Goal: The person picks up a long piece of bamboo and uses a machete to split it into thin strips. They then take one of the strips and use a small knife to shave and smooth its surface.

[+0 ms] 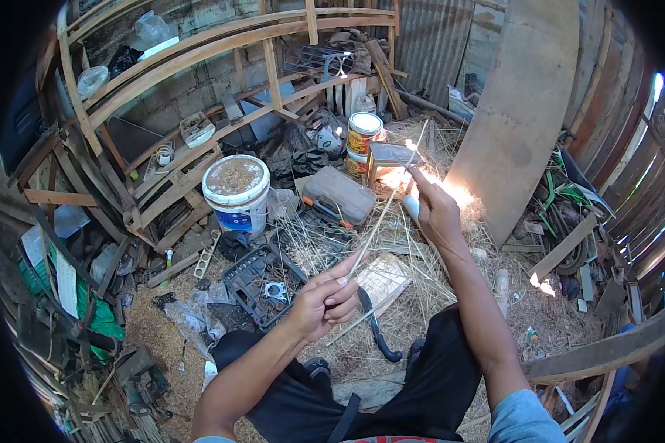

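Note:
A long, thin pale strip (383,215), like split bamboo or cane, runs diagonally up between my hands. My left hand (324,304) is closed on its lower end, index finger stretched along it. Farther forward, my right hand (439,212) pinches the strip near its upper part, with the tip sticking out beyond the fingers. Below the hands, a flat wooden block (383,279) lies on the floor between my feet. A tool with a curved black handle (380,332) rests against that block; I cannot make out its blade.
A white bucket (236,193) with shavings on its lid, a grey tool case (338,195) and stacked paint cans (364,134) stand ahead. An open black case (264,284) lies left. Strips and shavings litter the floor. A wide board (528,111) leans at right.

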A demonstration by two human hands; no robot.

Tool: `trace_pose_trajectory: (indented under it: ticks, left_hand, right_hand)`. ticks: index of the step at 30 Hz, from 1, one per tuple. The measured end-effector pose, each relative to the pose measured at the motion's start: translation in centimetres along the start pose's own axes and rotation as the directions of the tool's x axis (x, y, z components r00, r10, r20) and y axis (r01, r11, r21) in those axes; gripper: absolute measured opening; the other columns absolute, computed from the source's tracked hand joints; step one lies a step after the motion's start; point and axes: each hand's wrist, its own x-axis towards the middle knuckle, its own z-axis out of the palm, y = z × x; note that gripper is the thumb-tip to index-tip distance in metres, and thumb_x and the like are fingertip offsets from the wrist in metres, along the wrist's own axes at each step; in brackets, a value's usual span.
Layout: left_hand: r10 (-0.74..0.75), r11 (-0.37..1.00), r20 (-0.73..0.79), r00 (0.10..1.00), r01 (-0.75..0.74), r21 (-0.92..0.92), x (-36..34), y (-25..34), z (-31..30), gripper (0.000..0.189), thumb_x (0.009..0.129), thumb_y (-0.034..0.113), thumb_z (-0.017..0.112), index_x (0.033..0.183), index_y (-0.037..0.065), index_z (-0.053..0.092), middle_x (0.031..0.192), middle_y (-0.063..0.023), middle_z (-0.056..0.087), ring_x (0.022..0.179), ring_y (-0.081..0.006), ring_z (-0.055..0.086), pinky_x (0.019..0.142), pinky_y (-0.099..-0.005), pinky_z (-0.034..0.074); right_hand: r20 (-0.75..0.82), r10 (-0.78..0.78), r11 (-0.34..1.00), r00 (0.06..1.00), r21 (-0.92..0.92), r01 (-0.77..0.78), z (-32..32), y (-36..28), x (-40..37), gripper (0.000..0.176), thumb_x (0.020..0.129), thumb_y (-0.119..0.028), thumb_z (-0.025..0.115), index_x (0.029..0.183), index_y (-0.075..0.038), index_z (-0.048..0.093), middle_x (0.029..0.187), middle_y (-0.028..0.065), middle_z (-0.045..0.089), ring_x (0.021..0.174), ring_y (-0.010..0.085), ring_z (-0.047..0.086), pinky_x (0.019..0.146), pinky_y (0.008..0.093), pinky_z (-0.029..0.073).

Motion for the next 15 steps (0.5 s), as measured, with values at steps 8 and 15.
trace_pose_trajectory:
  ticks: [8, 15]
  left_hand:
    - [-0.083, 0.99, 0.019, 0.996, 0.08, 0.113, -0.9, -0.5, -0.9, 0.059, 0.095, 0.01, 0.039, 0.15, 0.0, 0.023, 0.058, 0.004, 0.032, 0.044, -0.0076, 0.032, 0.044, -0.0225, 0.028]
    - [-0.06, 0.994, -0.007, 0.998, 0.061, 0.094, 0.0, 0.2, -1.3, 0.058, 0.093, 0.013, 0.042, 0.147, -0.004, 0.027, 0.062, -0.0019, 0.043, 0.044, -0.0104, 0.041, 0.044, -0.0224, 0.035]
  right_hand:
    - [-0.106, 0.163, 0.973, 0.981, 0.182, -0.142, -1.1, 3.2, 0.1, 0.051, 0.09, -0.005, 0.05, 0.139, -0.017, 0.051, 0.08, 0.0207, 0.061, 0.072, 0.0337, 0.062, 0.07, 0.0398, 0.048]
    - [-0.012, 0.004, 0.994, 1.0, 0.112, -0.003, -1.1, -0.6, -1.0, 0.048, 0.088, -0.004, 0.053, 0.134, -0.016, 0.056, 0.086, 0.017, 0.063, 0.08, 0.0331, 0.062, 0.074, 0.0421, 0.048]
